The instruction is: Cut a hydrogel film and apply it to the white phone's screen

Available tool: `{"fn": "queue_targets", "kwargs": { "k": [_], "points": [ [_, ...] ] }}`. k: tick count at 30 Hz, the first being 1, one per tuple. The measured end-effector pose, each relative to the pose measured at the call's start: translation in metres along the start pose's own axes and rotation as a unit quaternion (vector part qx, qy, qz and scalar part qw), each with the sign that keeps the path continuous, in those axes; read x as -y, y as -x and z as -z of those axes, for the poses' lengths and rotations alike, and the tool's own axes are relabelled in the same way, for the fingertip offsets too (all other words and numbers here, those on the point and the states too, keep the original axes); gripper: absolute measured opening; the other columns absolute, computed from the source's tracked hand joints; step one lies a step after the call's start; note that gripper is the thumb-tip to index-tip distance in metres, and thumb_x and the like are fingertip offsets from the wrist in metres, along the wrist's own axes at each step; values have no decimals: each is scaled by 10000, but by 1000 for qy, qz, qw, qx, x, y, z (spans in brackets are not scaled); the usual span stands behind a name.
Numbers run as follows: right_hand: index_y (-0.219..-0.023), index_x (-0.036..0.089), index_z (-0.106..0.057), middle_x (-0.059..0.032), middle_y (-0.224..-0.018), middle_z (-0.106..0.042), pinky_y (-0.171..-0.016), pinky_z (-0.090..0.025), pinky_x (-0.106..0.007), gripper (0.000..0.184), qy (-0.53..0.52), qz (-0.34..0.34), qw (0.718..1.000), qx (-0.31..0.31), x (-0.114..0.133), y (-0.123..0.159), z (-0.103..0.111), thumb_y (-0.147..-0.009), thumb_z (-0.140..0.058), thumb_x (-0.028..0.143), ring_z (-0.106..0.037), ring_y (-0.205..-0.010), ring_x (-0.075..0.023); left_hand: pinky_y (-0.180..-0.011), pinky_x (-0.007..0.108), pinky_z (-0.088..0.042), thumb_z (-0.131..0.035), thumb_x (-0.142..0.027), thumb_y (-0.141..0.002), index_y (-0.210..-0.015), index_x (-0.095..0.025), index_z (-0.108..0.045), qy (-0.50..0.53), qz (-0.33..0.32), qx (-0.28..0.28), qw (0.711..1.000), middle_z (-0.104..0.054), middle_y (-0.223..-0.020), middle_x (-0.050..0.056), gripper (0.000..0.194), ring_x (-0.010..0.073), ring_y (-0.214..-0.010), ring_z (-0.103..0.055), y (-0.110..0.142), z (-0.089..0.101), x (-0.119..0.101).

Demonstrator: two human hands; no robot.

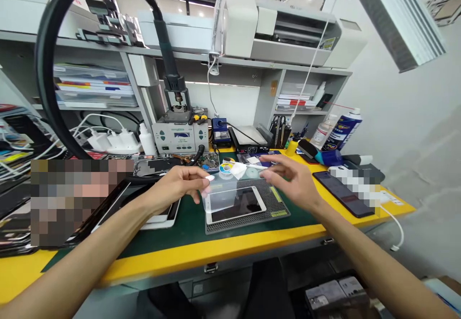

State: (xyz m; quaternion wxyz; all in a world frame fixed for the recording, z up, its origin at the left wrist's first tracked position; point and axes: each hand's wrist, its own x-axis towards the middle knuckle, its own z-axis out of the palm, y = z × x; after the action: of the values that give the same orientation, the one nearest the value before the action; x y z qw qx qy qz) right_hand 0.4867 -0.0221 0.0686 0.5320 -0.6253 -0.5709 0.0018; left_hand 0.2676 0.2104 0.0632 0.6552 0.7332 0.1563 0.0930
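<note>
left hand pinching white tab | clear film flexing, flimsy, needing holding at 11 o'clock edge | right hand hovering open

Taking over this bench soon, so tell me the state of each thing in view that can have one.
left hand, raised, pinching a small white tab
right hand, raised, open above the clear film
clear film, tilted over the phone
white-framed phone, flat, face up, screen dark
perforated mat, under the phone
rework station display, lit
spray can, upright
</note>
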Motion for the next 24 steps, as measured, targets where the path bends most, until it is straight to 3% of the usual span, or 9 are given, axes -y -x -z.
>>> {"fn": "queue_targets", "kwargs": {
  "k": [3,6,11,15,24],
  "points": [
    [-1114,131,-792,-64,-733,-764,-471,-547,-243,402,-88,-193,958,190,-9,-28,5,-851,-803,435,-702,-572,-171,-613,259,-514,-784,-418,-869,-880,-170,-767,-67,7,9,998,-731,-783,24,248,116,-595,-611,-7,0,-4],
    [-973,129,-822,-31,-666,-711,-439,-485,-206,384,-115,-244,927,259,-24,-50,6,-764,-878,447,-632,-538,-127,-579,247,-477,-768,-401,-880,-925,-167,-768,-94,18,12,995,-709,-740,7,239,105,-568,-574,-11,-1,-6],
    [-942,116,-815,-18,-630,-693,-435,-479,-198,396,-148,-286,903,285,-43,-59,4,-716,-918,425,-589,-491,-99,-558,248,-457,-739,-417,-889,-984,-165,-752,-143,14,16,990,-727,-795,30,269,153,-692,-610,-14,-5,-1],
    [-941,122,-807,-20,-671,-707,-447,-517,-208,398,-186,-334,882,276,-48,-53,0,-676,-955,380,-630,-528,-118,-570,249,-403,-707,-438,-902,-985,-176,-764,-200,5,-4,980,-689,-764,12,280,142,-678,-552,-14,-8,6],
    [-900,134,-800,-42,-731,-730,-475,-540,-214,316,-199,-380,853,297,-53,-43,-2,-764,-911,396,-644,-535,-115,-565,254,-367,-673,-546,-898,-994,-234,-792,-243,50,-29,968,-666,-730,7,347,156,-658,-526,-5,-10,7]
  ]
}}
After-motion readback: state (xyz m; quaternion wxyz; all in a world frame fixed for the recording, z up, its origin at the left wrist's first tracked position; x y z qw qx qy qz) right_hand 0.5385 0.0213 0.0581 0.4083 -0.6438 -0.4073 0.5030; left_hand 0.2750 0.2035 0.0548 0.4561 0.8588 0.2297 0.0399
